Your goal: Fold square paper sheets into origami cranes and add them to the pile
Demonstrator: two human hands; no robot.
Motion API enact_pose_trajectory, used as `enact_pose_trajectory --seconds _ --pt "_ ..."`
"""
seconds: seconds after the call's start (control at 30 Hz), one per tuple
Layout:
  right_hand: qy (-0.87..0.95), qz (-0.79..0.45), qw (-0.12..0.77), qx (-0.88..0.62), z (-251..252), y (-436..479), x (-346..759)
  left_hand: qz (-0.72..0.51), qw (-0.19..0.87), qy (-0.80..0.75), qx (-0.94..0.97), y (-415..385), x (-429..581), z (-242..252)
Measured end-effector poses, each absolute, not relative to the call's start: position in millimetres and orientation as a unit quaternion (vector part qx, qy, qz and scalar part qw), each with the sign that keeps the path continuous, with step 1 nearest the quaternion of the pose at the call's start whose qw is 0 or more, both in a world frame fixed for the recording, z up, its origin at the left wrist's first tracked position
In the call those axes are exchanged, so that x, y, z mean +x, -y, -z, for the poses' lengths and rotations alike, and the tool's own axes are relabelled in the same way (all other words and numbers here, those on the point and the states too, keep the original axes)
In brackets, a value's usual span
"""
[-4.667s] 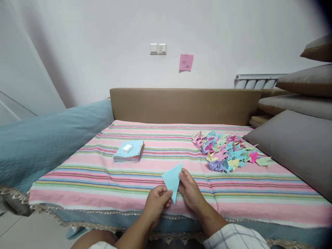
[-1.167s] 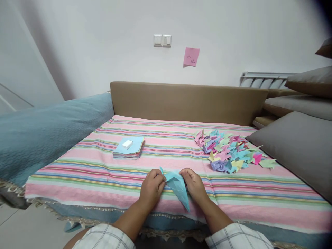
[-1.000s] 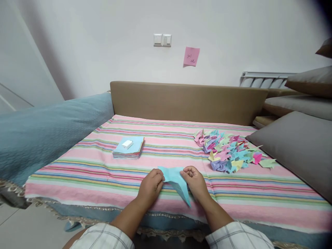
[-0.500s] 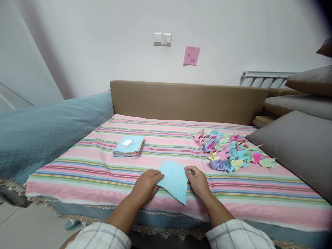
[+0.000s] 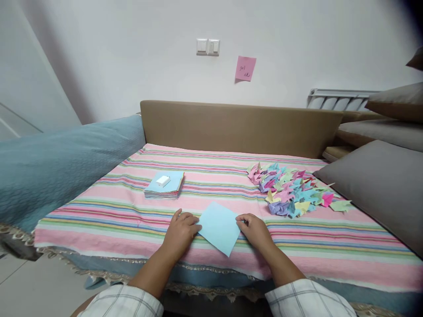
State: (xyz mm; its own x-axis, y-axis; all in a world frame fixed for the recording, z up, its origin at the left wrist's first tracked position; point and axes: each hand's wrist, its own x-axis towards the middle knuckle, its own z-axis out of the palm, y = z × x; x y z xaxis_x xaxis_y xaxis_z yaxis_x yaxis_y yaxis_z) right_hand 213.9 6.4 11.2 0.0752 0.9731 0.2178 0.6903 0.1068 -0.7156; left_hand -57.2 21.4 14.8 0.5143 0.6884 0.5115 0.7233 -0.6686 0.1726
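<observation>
A light blue square of paper (image 5: 219, 229) lies on the striped cloth in front of me, turned so that one corner points toward me. At its right corner, my right hand (image 5: 254, 230) pinches the edge between thumb and fingertips. On the other side is my left hand (image 5: 181, 232), palm down with fingers apart, its fingertips at the paper's left corner. Farther back on the left stands a stack of coloured paper (image 5: 164, 189) with a blue sheet on top. A small white block (image 5: 163, 181) rests on that stack.
Many folded paper cranes (image 5: 292, 189) in mixed colours are heaped at the right. Beside them leans a grey cushion (image 5: 380, 189). The brown backrest (image 5: 238, 127) runs along the back, and a blue covered armrest (image 5: 72, 163) borders the left.
The paper has turned slightly and lies flatter, its near corner shifted left. My left hand has moved left and its fingers have spread. The right hand still pinches the right corner.
</observation>
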Motion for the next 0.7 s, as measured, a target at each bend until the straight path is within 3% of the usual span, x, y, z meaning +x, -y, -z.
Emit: enact_pose_trajectory --seconds 0.17,0.4,0.57,0.7 --pt "0.709 -0.187 0.296 -0.612 -10.1 -4.9 220.1 0.265 0.027 0.428 -0.863 -23.5 -61.0 -14.1" --pt "0.737 -0.21 0.308 -0.564 -9.7 -3.7 227.3 0.259 -0.008 0.437 -0.861 -21.7 -62.6 -17.9" --pt "0.711 -0.223 0.387 -0.544 -16.3 -3.2 227.2 0.309 -0.124 0.485 -0.809 -18.8 -61.2 -32.5" --pt "0.675 -0.238 0.474 -0.513 -25.5 0.1 226.8 0.404 -0.288 0.504 -0.707 -17.5 -60.0 -43.7"
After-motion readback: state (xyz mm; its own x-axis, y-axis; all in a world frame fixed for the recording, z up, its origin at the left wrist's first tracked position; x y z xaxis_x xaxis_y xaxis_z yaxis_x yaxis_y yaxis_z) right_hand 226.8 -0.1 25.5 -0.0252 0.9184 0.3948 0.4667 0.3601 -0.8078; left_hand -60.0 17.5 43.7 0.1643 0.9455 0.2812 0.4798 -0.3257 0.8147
